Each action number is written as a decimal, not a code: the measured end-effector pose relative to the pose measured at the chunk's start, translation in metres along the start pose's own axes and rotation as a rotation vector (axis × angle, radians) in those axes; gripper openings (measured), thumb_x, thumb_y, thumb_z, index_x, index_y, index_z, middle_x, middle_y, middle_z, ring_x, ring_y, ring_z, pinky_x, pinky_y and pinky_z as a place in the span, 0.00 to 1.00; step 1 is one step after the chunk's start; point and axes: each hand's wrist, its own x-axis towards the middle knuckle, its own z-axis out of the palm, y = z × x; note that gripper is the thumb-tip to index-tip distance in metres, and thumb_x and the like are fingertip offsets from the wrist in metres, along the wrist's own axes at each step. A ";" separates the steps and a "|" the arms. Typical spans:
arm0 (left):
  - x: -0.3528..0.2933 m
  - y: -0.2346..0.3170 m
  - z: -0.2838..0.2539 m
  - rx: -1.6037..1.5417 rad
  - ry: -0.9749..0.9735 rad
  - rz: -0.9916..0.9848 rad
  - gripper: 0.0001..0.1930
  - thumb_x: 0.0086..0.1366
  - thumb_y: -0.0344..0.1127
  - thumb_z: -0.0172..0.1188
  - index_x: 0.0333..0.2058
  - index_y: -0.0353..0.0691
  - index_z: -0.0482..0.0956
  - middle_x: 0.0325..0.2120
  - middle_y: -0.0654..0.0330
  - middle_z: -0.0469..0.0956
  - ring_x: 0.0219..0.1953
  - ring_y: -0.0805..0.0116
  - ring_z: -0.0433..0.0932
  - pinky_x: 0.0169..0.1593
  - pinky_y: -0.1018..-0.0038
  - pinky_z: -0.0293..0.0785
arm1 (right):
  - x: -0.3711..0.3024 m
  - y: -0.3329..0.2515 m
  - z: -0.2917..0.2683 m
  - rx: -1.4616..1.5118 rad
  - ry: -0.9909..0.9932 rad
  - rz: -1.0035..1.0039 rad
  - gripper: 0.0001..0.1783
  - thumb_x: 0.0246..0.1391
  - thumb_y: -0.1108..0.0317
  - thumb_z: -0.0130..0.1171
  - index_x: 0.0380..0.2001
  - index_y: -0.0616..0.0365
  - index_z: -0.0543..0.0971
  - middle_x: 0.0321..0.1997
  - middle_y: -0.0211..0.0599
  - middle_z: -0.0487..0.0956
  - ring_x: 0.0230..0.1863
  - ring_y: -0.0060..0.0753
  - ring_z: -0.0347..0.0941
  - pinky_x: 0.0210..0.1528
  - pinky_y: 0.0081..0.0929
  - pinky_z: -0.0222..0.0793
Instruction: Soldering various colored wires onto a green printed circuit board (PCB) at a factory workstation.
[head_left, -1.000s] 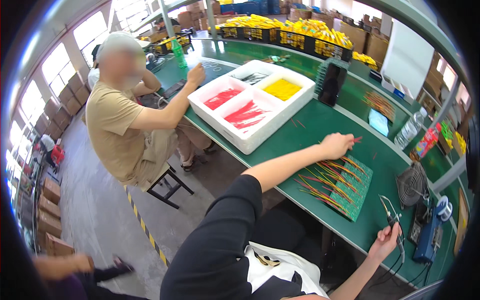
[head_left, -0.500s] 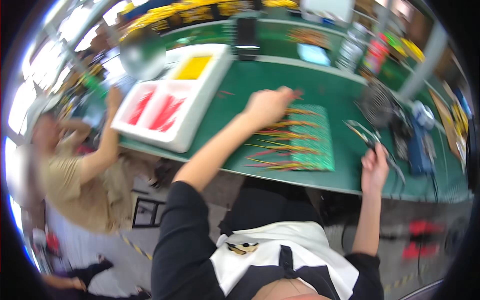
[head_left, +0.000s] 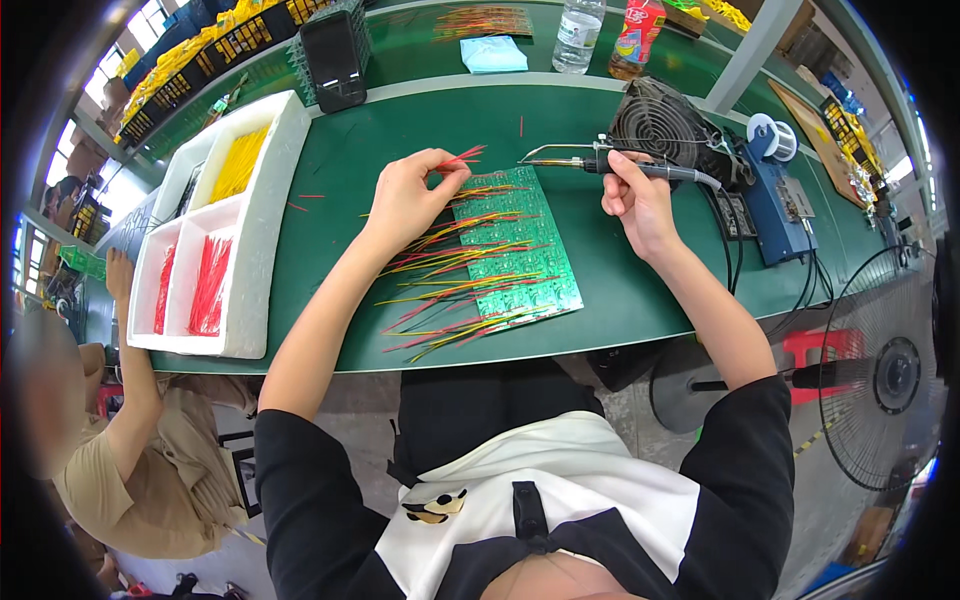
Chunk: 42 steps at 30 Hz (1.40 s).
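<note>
My left hand (head_left: pixel 412 196) pinches a small bunch of red wires (head_left: pixel 466 157) just above the far left corner of a green circuit board panel (head_left: pixel 540 255). Rows of red and yellow wires (head_left: pixel 440 262) stick out over the panel's left side. In my right hand (head_left: pixel 638 205) is a soldering iron (head_left: pixel 625 167) with a thin feed tube alongside it. Its tip points left, a little beyond the panel's far edge and apart from the wires. A white foam tray (head_left: pixel 245 300) to the left holds red wires (head_left: pixel 210 285) and yellow wires (head_left: pixel 240 165) in separate compartments.
A small black fan (head_left: pixel 665 125) and a blue soldering station (head_left: pixel 780 205) with a solder spool (head_left: pixel 772 138) stand at right. Behind are a phone (head_left: pixel 333 60), a water bottle (head_left: pixel 578 35) and a red-labelled bottle (head_left: pixel 637 38). Another person (head_left: pixel 150 440) sits at left.
My right hand has raised the soldering iron and brought it left, toward the panel's far edge. My left hand stays near the panel's far end with the red wires. The head view has turned.
</note>
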 end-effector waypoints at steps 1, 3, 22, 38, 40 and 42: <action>0.001 -0.001 0.002 -0.007 0.019 0.032 0.08 0.53 0.34 0.59 0.30 0.37 0.79 0.17 0.66 0.73 0.15 0.80 0.55 0.20 0.81 0.53 | 0.004 0.002 0.000 -0.001 -0.012 -0.004 0.07 0.54 0.65 0.53 0.30 0.56 0.68 0.15 0.27 0.67 0.11 0.16 0.58 0.17 0.16 0.55; 0.004 -0.007 0.005 -0.012 0.033 0.062 0.07 0.53 0.33 0.60 0.30 0.36 0.79 0.17 0.66 0.72 0.15 0.81 0.55 0.19 0.81 0.53 | 0.009 0.005 0.002 0.001 -0.020 -0.006 0.07 0.54 0.66 0.53 0.30 0.56 0.68 0.15 0.27 0.67 0.11 0.16 0.58 0.16 0.17 0.55; 0.001 -0.020 0.013 -0.058 -0.080 -0.002 0.05 0.54 0.24 0.58 0.30 0.33 0.79 0.21 0.64 0.77 0.22 0.85 0.68 0.27 0.87 0.65 | 0.006 0.014 -0.002 0.031 0.057 0.005 0.10 0.51 0.66 0.56 0.31 0.58 0.67 0.13 0.31 0.67 0.10 0.18 0.59 0.13 0.17 0.55; 0.000 -0.018 0.012 0.012 -0.069 0.047 0.05 0.53 0.25 0.58 0.30 0.34 0.79 0.20 0.63 0.76 0.19 0.83 0.66 0.25 0.85 0.64 | 0.004 0.015 0.000 -0.009 0.002 0.042 0.12 0.49 0.66 0.58 0.31 0.58 0.67 0.14 0.31 0.68 0.11 0.18 0.59 0.14 0.16 0.54; 0.000 -0.018 0.012 0.011 -0.070 0.045 0.05 0.53 0.25 0.58 0.30 0.33 0.79 0.20 0.63 0.76 0.20 0.83 0.66 0.25 0.85 0.64 | 0.004 0.015 0.000 -0.018 0.000 0.039 0.12 0.49 0.66 0.58 0.30 0.58 0.67 0.14 0.31 0.68 0.11 0.18 0.59 0.14 0.16 0.54; 0.000 -0.019 0.013 0.010 -0.072 0.043 0.05 0.53 0.25 0.57 0.30 0.33 0.79 0.20 0.63 0.76 0.20 0.83 0.66 0.25 0.85 0.64 | 0.004 0.015 0.000 -0.028 -0.001 0.036 0.12 0.50 0.66 0.58 0.30 0.58 0.66 0.14 0.31 0.68 0.11 0.18 0.59 0.14 0.16 0.54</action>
